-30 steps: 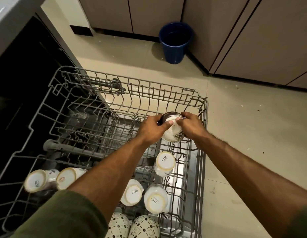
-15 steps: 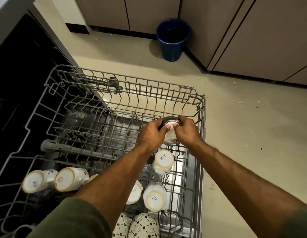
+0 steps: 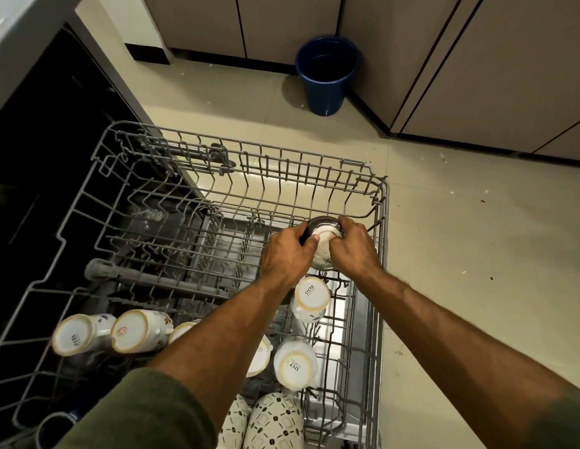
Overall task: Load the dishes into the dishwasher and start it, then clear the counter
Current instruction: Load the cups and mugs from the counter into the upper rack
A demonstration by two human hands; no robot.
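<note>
Both of my hands hold a white cup (image 3: 324, 246) with a dark rim, tipped on its side at the far right of the pulled-out grey wire rack (image 3: 282, 163). My left hand (image 3: 287, 254) grips its left side, thumb across the base. My right hand (image 3: 355, 249) curls round its right side. Several white mugs lie upturned in the rack: one (image 3: 311, 298) just behind the held cup, another (image 3: 295, 362) nearer me, two (image 3: 136, 330) at the left. Two patterned mugs (image 3: 274, 422) sit at the near edge.
The dishwasher's dark opening (image 3: 39, 157) lies to the left, under a grey counter edge (image 3: 9, 34). A blue bucket (image 3: 325, 74) stands on the tiled floor against the brown cabinets (image 3: 492, 59). Bare floor (image 3: 476, 254) runs along the rack's right side.
My hands and the cup have sunk slightly lower into the rack's far right corner. The grip looks the same.
</note>
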